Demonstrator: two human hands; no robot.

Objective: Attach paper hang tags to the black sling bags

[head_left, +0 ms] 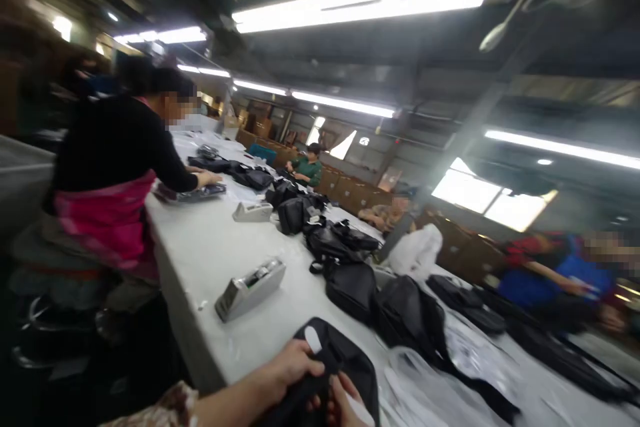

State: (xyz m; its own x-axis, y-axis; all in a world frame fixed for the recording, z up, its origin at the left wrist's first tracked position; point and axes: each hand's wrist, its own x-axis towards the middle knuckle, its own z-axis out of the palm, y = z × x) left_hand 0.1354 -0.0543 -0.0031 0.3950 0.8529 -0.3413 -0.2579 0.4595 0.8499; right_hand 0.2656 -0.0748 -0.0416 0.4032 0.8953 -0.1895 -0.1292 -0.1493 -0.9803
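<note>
A small black bag (350, 355) lies at the near edge of the white table, at the bottom middle of the view. My left hand (287, 370) is closed on its left side, thumb on top. Beside that thumb, a white oval tag (313, 339) shows against the black fabric. My right hand (346, 401), partly cut off by the lower frame edge, has its fingers pinched together at the bag's front. A white piece (361, 409) shows at these fingers; whether they hold it is unclear. The bag's lower part is hidden by my hands and the frame edge.
A tape dispenser (251, 288) stands on the table (200, 247), with another dispenser (253, 212) farther off. Black bags (350, 287) are heaped along the middle, clear plastic (430, 380) at right. A co-worker (110, 147) works at left; others sit across the table.
</note>
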